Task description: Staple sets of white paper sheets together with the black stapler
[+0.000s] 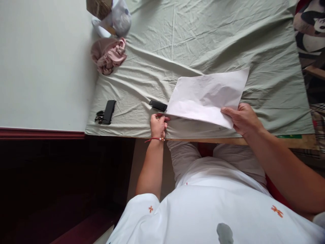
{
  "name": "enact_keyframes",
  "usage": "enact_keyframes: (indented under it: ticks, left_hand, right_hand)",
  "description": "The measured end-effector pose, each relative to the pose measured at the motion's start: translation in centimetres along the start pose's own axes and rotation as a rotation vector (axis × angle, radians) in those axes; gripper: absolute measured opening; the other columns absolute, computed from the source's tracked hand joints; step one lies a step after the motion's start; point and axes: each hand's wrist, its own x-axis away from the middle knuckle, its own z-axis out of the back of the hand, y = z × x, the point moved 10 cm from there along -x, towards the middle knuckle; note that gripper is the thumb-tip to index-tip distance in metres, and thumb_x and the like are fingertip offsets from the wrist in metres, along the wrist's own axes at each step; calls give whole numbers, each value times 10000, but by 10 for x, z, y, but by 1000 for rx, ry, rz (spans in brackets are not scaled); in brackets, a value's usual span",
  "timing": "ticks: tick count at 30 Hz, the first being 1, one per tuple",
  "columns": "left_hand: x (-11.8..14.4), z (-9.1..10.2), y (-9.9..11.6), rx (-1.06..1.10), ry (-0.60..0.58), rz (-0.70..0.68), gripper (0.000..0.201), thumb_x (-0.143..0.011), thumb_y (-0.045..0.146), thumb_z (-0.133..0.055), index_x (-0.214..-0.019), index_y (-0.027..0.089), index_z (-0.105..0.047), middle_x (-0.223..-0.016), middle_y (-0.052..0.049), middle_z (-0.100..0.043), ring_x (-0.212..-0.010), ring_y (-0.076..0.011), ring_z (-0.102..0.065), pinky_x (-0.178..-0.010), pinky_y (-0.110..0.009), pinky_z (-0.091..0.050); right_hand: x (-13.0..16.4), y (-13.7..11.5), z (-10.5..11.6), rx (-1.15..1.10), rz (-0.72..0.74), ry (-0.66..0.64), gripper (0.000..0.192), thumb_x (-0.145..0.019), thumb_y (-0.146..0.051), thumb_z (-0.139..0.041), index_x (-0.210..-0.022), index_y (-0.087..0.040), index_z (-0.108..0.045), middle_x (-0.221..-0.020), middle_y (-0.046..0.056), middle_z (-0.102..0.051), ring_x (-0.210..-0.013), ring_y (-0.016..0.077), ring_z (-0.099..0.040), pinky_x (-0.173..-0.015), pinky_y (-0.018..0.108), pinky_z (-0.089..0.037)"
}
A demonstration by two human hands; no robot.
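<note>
The white paper (207, 96) lies on the desk (152, 115), which has a green cloth over it. The right hand (242, 118) has its grip closed on the paper's near right edge. The left hand (157, 124) pinches the paper's near left corner. To crease it well, both hands should probably press flat and keep the edges lined up. A small black thing (157, 105) sits just left of the paper.

White shirt (215, 210), red wrist string (153, 139)

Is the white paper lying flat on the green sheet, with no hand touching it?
No, both the left hand and right hand grip the white paper.
</note>
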Motion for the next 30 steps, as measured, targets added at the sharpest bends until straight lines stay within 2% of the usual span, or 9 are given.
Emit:
enact_keyframes:
  ticks: [2, 4, 7, 9, 11, 13, 20, 25, 30]
  left_hand:
    - [4, 14, 17, -148, 145, -218, 218, -810, 105, -599, -995, 196, -527, -835, -28, -722, -655, -117, -661, -644, -231, -529]
    - [15, 21, 40, -322, 245, -457, 301, -795, 68, -594, -1072, 185, -595, -1087, -103, -747, -1016, -194, -724, -941, -334, -575]
    - [30, 11, 62, -523, 201, -715, 526, -783, 26, -555, -1279, 184, -633, -1477, -147, -625, -1446, -269, -538, -1254, -448, -397]
    - [34, 1, 65, -596, 109, -798, 645, -772, -2, -513, -1376, 196, -622, -1587, -115, -551, -1567, -259, -404, -1340, -462, -268]
    - [33, -6, 63, -642, 41, -833, 693, -769, -20, -471, -1405, 207, -629, -1591, -84, -561, -1594, -235, -367, -1360, -459, -229]
    - [31, -11, 60, -669, 9, -843, 700, -780, -24, -443, -1402, 223, -649, -1556, -62, -604, -1583, -210, -393, -1350, -448, -263]
    - [25, -9, 56, -737, -12, -764, 679, -800, -12, -436, -1372, 262, -682, -1556, -54, -605, -1516, -197, -499, -1329, -488, -273]
    - [26, -10, 57, -689, -19, -792, 658, -785, -27, -444, -1310, 253, -726, -1490, -50, -663, -1466, -204, -559, -1305, -479, -334]
    - [27, -15, 50, -597, -45, -772, 718, -736, -63, -451, -1321, 247, -728, -1481, -44, -671, -1487, -196, -535, -1310, -428, -364]
  right_hand:
    - [-3, 1, 1, 18, 20, -3, 133, -619, -176, -807, -718, -217, -728, -727, 30, -751, -657, 168, -661, -537, 254, -537]
    - [-5, 2, 1, 32, 35, -8, 155, -611, -205, -822, -723, -233, -720, -734, 28, -751, -678, 185, -672, -542, 273, -551]
    - [-7, 5, 2, 41, 41, -12, 171, -609, -236, -833, -728, -242, -710, -738, 32, -751, -698, 199, -683, -551, 288, -563]
    - [-8, 8, 1, 43, 38, -20, 161, -612, -242, -828, -724, -241, -712, -738, 35, -751, -687, 196, -678, -548, 288, -561]
    - [-9, 9, 1, 41, 41, -24, 146, -617, -243, -820, -721, -239, -717, -739, 37, -752, -676, 190, -674, -550, 286, -561]
    - [-10, 9, 1, 39, 45, -24, 142, -622, -248, -817, -725, -242, -719, -747, 38, -755, -691, 195, -683, -563, 290, -570]
    - [-15, 13, -1, 31, 50, -25, 190, -582, -255, -837, -730, -251, -719, -747, 22, -764, -706, 200, -685, -572, 287, -582]
    - [-13, 12, -4, 36, 49, -32, 186, -585, -238, -840, -717, -260, -711, -749, 8, -767, -689, 179, -666, -574, 264, -575]
    - [-13, 12, -4, 80, 43, -30, 197, -613, -250, -834, -745, -265, -689, -734, 14, -749, -693, 197, -677, -574, 289, -571]
